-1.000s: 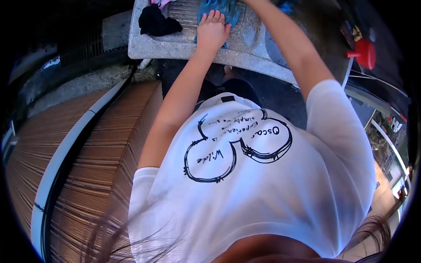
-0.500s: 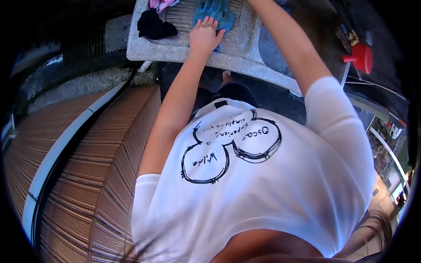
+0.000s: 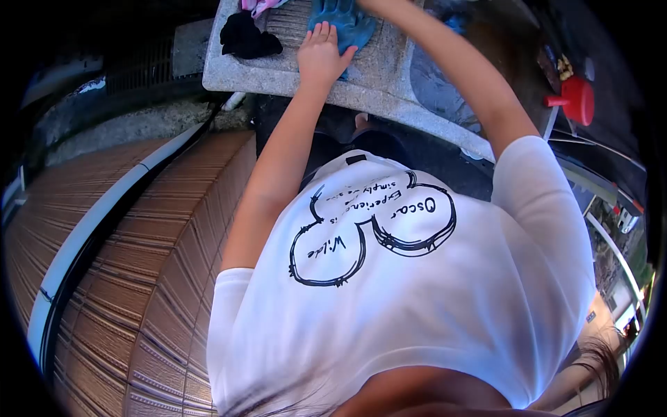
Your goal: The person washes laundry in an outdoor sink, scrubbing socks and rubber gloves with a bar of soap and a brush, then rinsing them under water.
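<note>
My left hand (image 3: 322, 55) lies on the lower part of a wet blue cloth (image 3: 354, 29), its fingers stretched out flat and its thumb apart. Beneath the cloth is the ridged surface of a grey stone washing slab (image 3: 278, 82). My right forearm reaches over the slab to the top edge of the view, near the cloth, where the hand itself is cut off. To the left of the blue cloth sit a crumpled black cloth (image 3: 247, 37) and, partly cut off, a pink cloth (image 3: 260, 7).
Right of the ridged part is a dark basin (image 3: 438, 87). Farther right stands a red dipper (image 3: 578, 101). A pale pipe (image 3: 104, 201) and brown ribbed panels (image 3: 160, 257) run along the left. Below the slab's front edge are my legs and a foot.
The view has shifted slightly. My right wrist has come left along the top edge, nearer the blue cloth. My left hand stays on the cloth, a little lower than one second ago.
</note>
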Demonstrator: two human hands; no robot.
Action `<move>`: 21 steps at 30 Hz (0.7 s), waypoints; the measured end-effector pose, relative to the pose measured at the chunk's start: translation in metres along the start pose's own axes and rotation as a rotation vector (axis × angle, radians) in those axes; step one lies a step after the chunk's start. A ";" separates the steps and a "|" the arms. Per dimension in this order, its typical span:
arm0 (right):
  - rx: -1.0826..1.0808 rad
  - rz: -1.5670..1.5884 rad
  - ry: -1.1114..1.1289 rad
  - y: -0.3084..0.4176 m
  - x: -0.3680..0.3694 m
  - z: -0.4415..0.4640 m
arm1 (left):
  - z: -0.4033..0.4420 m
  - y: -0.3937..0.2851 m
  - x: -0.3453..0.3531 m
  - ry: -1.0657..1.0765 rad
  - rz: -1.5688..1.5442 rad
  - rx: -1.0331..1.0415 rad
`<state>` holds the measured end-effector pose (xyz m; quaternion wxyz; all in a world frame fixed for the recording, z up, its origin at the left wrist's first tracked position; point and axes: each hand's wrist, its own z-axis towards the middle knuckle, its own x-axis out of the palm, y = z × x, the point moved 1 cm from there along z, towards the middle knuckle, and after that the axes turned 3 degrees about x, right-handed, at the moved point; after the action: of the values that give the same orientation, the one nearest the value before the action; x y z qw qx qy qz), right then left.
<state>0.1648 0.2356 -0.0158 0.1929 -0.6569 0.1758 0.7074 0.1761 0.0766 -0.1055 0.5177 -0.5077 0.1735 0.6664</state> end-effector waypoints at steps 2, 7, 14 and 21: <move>-0.053 0.026 0.100 0.003 0.014 -0.021 | 0.000 0.001 0.000 -0.007 0.053 -0.020; -0.026 -0.031 0.116 -0.030 0.063 0.060 | 0.002 -0.001 -0.005 0.048 -0.031 -0.057; -0.507 -0.040 0.206 -0.007 0.045 -0.011 | 0.006 0.001 -0.005 0.132 -0.067 -0.092; 0.049 -0.102 -0.007 -0.050 0.082 0.036 | 0.002 -0.002 -0.004 0.044 0.016 -0.037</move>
<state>0.1537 0.3000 -0.0947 0.2454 -0.6577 0.1585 0.6943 0.1767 0.0770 -0.1005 0.4987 -0.5304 0.1767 0.6623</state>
